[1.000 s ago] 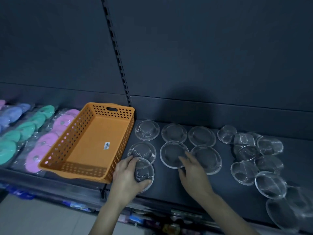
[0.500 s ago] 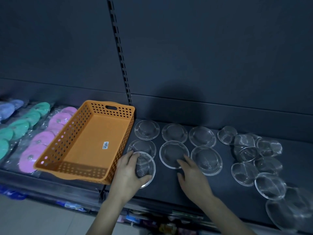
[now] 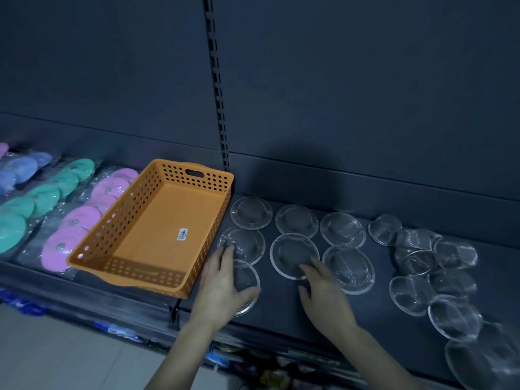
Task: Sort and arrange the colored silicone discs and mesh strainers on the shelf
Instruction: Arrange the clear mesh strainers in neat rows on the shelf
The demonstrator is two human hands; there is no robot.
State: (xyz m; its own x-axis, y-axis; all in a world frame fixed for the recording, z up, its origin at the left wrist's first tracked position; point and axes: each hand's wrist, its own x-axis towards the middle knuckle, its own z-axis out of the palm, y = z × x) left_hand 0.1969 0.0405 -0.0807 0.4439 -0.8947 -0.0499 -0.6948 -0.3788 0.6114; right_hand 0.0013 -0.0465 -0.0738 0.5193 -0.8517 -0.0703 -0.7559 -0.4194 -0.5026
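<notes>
Several clear mesh strainers lie in two rows on the dark shelf [image 3: 284, 311]. My left hand [image 3: 222, 288] covers the front-left mesh strainer [image 3: 249, 277], fingers and thumb closed around its rim. My right hand [image 3: 326, 296] lies flat with fingers apart, its fingertips touching the front rim of the middle strainer [image 3: 292, 253]. More strainers sit in a loose pile [image 3: 422, 257] to the right. Bagged silicone discs lie at the left in rows of pink [image 3: 74, 220], green [image 3: 42, 197] and purple [image 3: 24, 167].
An orange perforated basket [image 3: 112, 235], holding nothing but a sticker, stands between the discs and the strainers, overhanging the shelf's front edge. A slotted upright [image 3: 216, 94] runs up the dark back panel. Packaged goods show on the shelf below [image 3: 123, 332].
Both hands have stayed almost in place on their strainers. Only the view has shifted slightly.
</notes>
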